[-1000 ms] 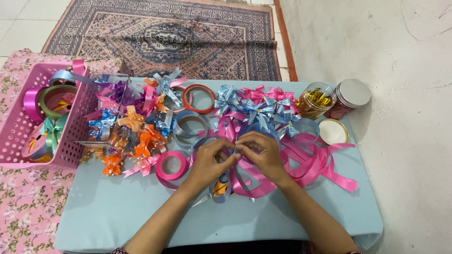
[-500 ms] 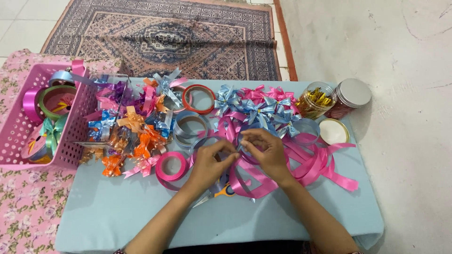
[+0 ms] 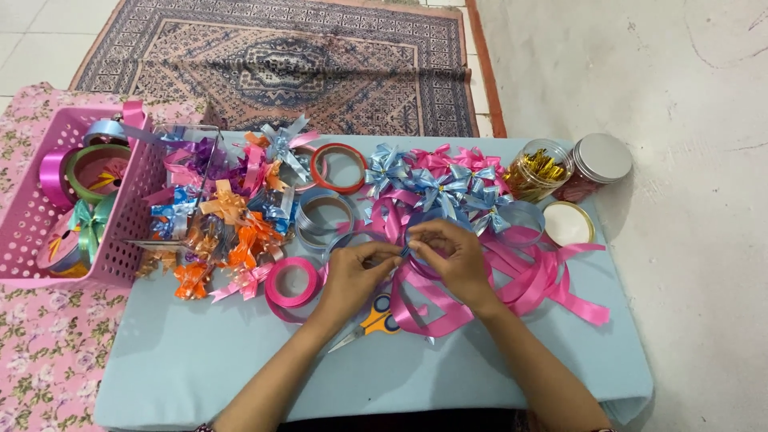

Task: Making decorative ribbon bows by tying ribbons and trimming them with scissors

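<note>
This looks like a room in a home turned into a small craft corner. A low desk [image 3: 200,368] covered in pale blue cloth stands on a tiled floor [image 3: 688,120], with a patterned woven rug [image 3: 280,64] spread out at the far side and a pink floral cloth [image 3: 40,360] on the left. A pink plastic basket [image 3: 32,216] of ribbon rolls, a heap of finished ribbon bows [image 3: 232,208], scissors [image 3: 372,324] and small jars [image 3: 544,168] crowd the desk, which suggests handmade decoration work done at home.
</note>
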